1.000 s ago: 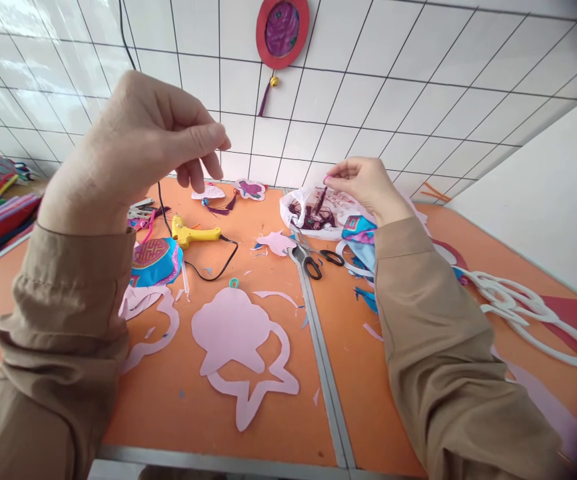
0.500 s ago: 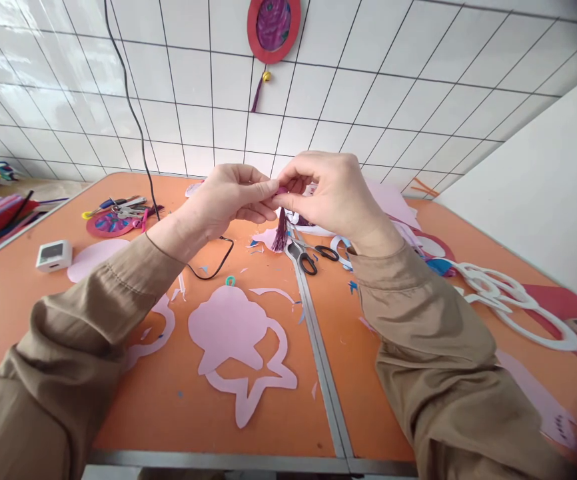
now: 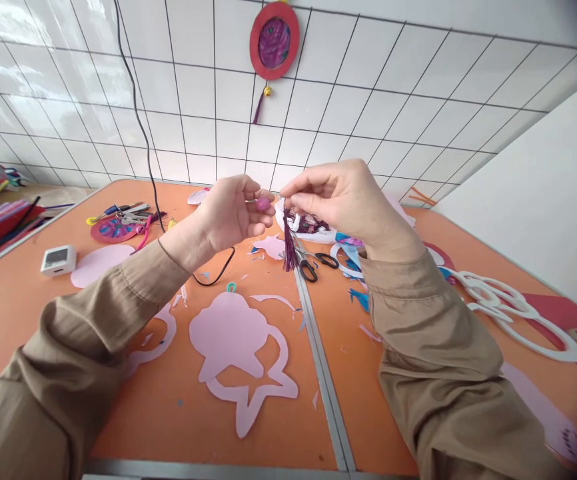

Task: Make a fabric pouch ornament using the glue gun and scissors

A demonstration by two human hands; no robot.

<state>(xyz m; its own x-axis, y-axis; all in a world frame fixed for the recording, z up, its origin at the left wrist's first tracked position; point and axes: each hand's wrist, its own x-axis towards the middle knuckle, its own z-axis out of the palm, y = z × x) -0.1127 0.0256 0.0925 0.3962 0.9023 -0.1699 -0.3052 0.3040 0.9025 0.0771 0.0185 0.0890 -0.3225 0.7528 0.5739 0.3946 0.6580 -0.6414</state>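
Note:
A small round pink bead (image 3: 263,204) rests on the curled fingers of my left hand (image 3: 231,210), which is turned palm up. My right hand (image 3: 336,203) pinches the top of a dark purple tassel (image 3: 289,241) between thumb and forefinger, and its threads hang straight down. A narrow gap parts the two hands above the table. Below the tassel lie scissors (image 3: 308,267) with black handles. Nearer to me are a pale pink scalloped paper cutout (image 3: 227,328) and a pink paper frame with pointed ends (image 3: 246,413), partly under it.
On the orange table (image 3: 168,427), a white device (image 3: 58,260) and keys (image 3: 133,213) sit left. White paper rings (image 3: 558,343) lie right, and blue scraps (image 3: 359,298) are scattered. A black cable (image 3: 141,127) hangs by the tiled wall beneath a red round ornament (image 3: 274,40).
My hands, together before, are now apart. The pink bead shows on my left fingers, which have opened somewhat, and the tassel has shifted slightly right with my right hand.

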